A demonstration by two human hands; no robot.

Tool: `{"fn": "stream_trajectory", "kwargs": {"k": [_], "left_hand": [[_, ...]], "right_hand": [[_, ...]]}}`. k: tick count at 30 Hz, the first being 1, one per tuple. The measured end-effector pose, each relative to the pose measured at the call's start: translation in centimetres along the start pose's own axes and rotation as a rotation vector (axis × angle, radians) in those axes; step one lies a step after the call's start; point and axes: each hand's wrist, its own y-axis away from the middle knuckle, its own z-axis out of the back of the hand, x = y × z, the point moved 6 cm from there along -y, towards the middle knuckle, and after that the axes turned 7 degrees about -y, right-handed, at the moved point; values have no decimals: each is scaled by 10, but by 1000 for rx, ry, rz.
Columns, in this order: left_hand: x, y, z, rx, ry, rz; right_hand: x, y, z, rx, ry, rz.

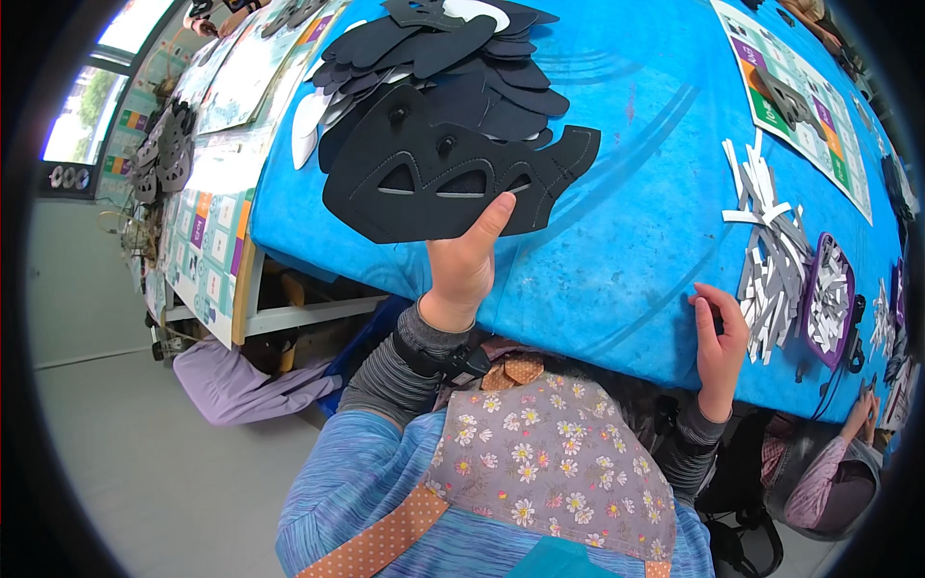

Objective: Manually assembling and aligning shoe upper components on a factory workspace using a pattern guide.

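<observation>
My left hand [462, 275] is closed on the lower edge of a black shoe upper piece [385, 209] and holds it up over the blue table. The thumb lies on its front face; the other fingers are hidden behind it. The piece has stitched lines, several triangular cut-outs and two small black knobs. Behind it lies a heap of black cut pieces [520, 101], with some white ones among them. My right hand [723, 337] rests at the table's near edge, fingers loosely bent and thumb apart, with nothing visible in it. It is nearest to a pile of white and grey strips [771, 260].
A purple basket [822, 299] of short white strips stands right of the pile. At the far right is a printed sheet [771, 82] with a grey piece on it. Another table [207, 231] with printed sheets adjoins on the left. A co-worker's hand [860, 414] is at the right edge.
</observation>
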Motion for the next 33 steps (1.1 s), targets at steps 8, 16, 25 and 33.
{"fn": "stream_trajectory", "kwargs": {"k": [8,16,25,33], "left_hand": [[3,-1,1,48,13,22],[0,-1,8,-101,-129,-83],[-10,3,10,-66,-162,-105],[-42,21,43,-234,-178,-98]], "right_hand": [[2,-3,-1,11,1,-6],[-10,0,1,-40,-6,-70],[-10,2,-2,-45,-18,-29],[-17,2,0,-29,13,-63]]}}
